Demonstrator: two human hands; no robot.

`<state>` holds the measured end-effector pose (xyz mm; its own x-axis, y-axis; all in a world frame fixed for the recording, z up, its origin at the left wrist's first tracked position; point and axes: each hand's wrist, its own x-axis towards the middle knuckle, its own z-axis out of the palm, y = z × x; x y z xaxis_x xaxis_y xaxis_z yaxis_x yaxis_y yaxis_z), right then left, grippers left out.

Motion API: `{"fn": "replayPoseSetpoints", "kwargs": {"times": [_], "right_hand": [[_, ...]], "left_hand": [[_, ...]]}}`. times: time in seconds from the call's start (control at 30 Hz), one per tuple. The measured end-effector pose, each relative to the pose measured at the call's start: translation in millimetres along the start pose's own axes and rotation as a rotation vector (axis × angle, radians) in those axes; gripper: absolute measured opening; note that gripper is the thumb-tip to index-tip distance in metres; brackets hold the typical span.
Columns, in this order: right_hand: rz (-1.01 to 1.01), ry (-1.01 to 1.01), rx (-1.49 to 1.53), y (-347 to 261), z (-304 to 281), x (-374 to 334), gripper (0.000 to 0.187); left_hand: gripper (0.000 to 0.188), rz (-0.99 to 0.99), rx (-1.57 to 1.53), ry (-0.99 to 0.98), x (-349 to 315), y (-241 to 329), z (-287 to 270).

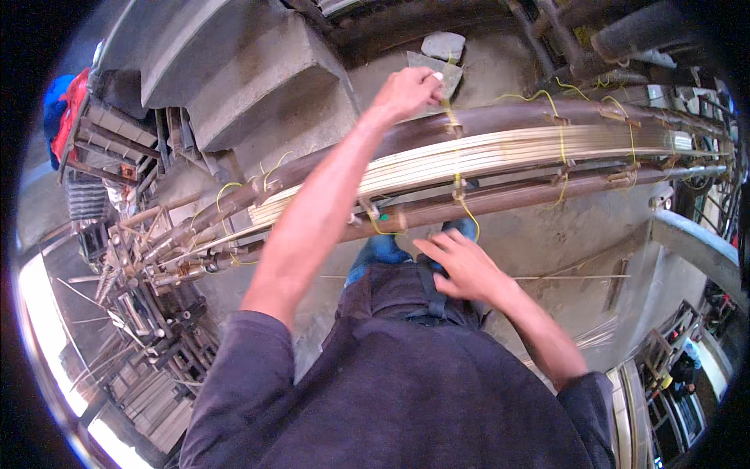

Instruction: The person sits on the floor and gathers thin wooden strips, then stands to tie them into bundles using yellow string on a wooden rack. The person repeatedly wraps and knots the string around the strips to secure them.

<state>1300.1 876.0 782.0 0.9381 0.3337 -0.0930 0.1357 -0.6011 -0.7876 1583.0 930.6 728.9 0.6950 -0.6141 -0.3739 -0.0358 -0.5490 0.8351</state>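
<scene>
My left hand [408, 95] is closed in a pinch beyond the far dark pole [375, 143]. A yellow cord [451, 116] runs from its fingertips across that pole; a small white spot shows at the fingers. Between the far pole and a near dark pole [508, 201] lies a long bundle of thin pale strips [508, 148], bound at intervals with yellow cords. My right hand [461, 266] hovers on the near side, close to my waist, with its fingers apart and nothing seen in them. A loose yellow cord end [473, 219] hangs just beyond it.
Concrete steps [273, 78] rise at the far left. A pale stone block [443, 46] lies on the floor past my left hand. Wooden frames and stacked slats [156, 414] crowd the left side. A concrete ledge [699, 254] stands at right; dark pipes [641, 35] fill the far right.
</scene>
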Motion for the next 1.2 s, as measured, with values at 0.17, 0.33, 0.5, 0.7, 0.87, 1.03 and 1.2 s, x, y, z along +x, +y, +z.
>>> {"fn": "replayPoseSetpoints", "kwargs": {"times": [0.17,0.33,0.5,0.7,0.87,1.03,1.2], "right_hand": [[0.809,0.15,1.656,-19.3,83.7,25.4,0.056],[0.413,0.296,0.554,-66.1,41.6,51.0,0.025],[0.192,-0.243,-0.526,-128.1,-35.2,187.0,0.021],[0.204,-0.071,-0.034,-121.3,-84.8,256.7,0.051],[0.378,0.187,0.535,-24.5,-37.7,239.6,0.037],[-0.07,0.002,0.493,-67.8,13.3,101.4,0.015],[0.0,-0.044,0.164,-30.8,111.3,101.3,0.013]], "left_hand": [[0.04,0.014,-0.169,-0.237,-113.9,23.1,-96.9],[0.035,0.228,0.263,-0.05,-204.4,-29.6,-82.8],[0.022,0.457,0.136,0.216,-200.8,-87.2,-19.0],[0.028,0.154,0.304,0.303,-202.6,-67.2,-30.2],[0.028,0.101,0.359,0.223,-199.8,-46.9,-24.8],[0.033,0.049,0.4,0.271,-202.9,-55.1,-24.8],[0.049,0.185,-0.079,0.092,-185.7,-13.7,-53.4]]}}
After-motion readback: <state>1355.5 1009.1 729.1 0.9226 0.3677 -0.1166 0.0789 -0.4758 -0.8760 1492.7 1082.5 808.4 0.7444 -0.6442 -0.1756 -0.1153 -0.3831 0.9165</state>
